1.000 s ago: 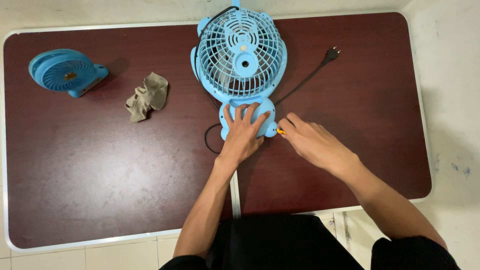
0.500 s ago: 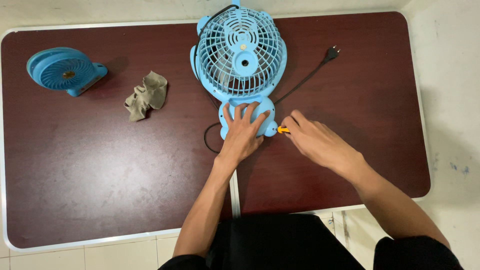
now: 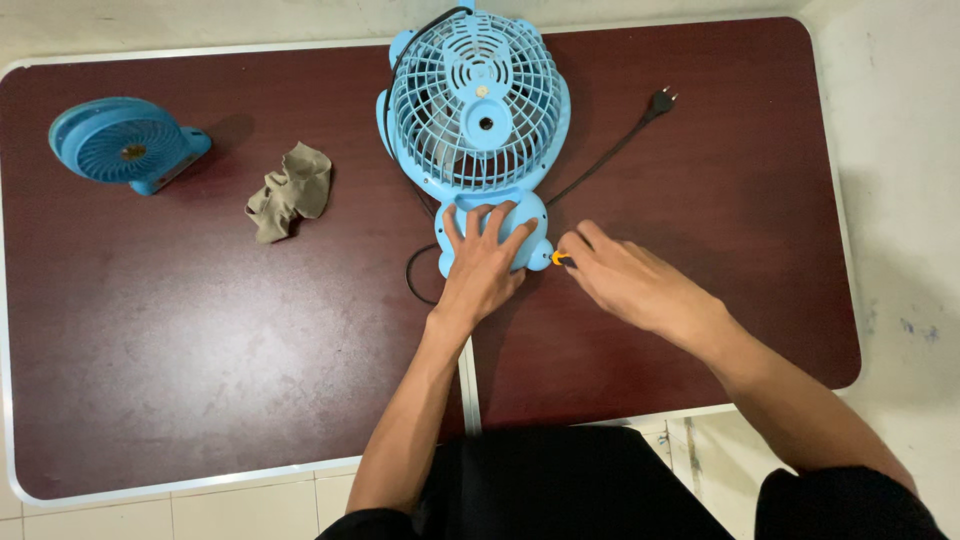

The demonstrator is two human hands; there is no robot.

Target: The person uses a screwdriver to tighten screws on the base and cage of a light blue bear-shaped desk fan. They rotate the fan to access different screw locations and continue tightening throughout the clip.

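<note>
A light blue table fan (image 3: pixel 478 110) lies flat on the dark brown table (image 3: pixel 200 330), grille up, its base toward me. My left hand (image 3: pixel 485 265) presses flat on the fan's base with fingers spread. My right hand (image 3: pixel 625 280) grips a small tool with an orange-yellow handle (image 3: pixel 560 259), its tip against the right side of the base. The fan's black cord (image 3: pixel 600 160) runs right to a plug (image 3: pixel 662 100).
A smaller blue fan part (image 3: pixel 125 145) sits at the far left of the table. A crumpled tan cloth (image 3: pixel 290 190) lies between it and the fan. The table's white-edged rim runs near me, with pale floor to the right.
My right hand has crept slightly left, bringing the orange-handled tool up against the fan's base. My left hand stays pressed on the base.
</note>
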